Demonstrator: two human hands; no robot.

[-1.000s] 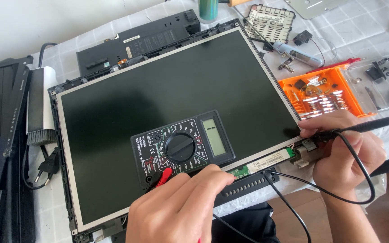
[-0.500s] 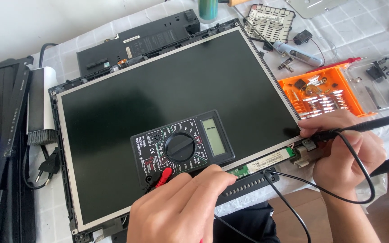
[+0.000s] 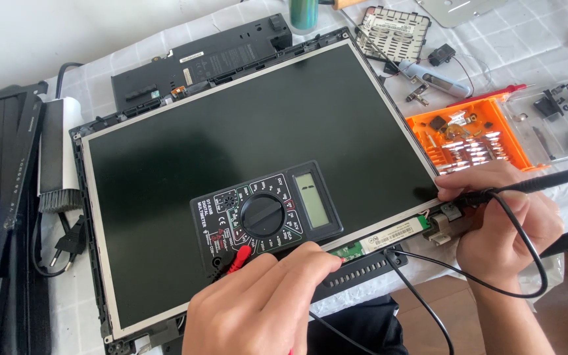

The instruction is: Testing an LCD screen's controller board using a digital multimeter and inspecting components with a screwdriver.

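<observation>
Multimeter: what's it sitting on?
The multimeter lies flat on the dark screen panel. The left hand hides its lower edge and red plug; the panel beneath it cannot be seen.

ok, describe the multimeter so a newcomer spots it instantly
Find the big dark screen panel filling the table's middle. Lying on its lower part, just above the left hand, is the multimeter: a black box, alone in having a round dial and small grey display.

free: upper screen panel (image 3: 231,138) | blocked: multimeter (image 3: 267,213) mid-panel, orange bit case (image 3: 471,141) right
</observation>
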